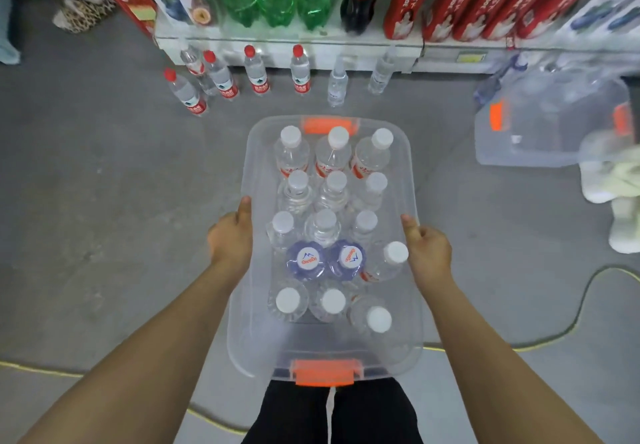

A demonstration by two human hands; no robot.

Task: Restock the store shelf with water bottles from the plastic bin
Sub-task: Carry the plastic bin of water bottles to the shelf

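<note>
Clear plastic bin at centre frame, orange latches at its near and far ends, packed with upright water bottles — mostly white caps, two broad blue-and-white caps in the lower middle. Left hand pressed to the bin's left rim, thumb up along the wall; right hand clamped on the right rim opposite. Both closed on the bin's long sides, fingers hidden beneath or behind the lip, so depth of grip impossible to tell. Whether carried or resting on the grey floor also not certain from this angle, though likely held in front of the body.

Along the top of the frame, shelf loaded with green soda bottles, a cola bottle and red cartons. Just below its edge, a row of red-capped bottles and a couple of clear ones standing at floor level. At right of frame, a second clear container, well apart.

Judged heavy when this full — thin walls probably flex, so best gripped under the rim at mid-length on both sides, kept level. Single bottles light enough for one hand, smooth and a little slippery; best taken round the neck or shoulder just under the cap, the body being soft and crushable. Yellow cable on the floor at lower right — a trip risk.
</note>
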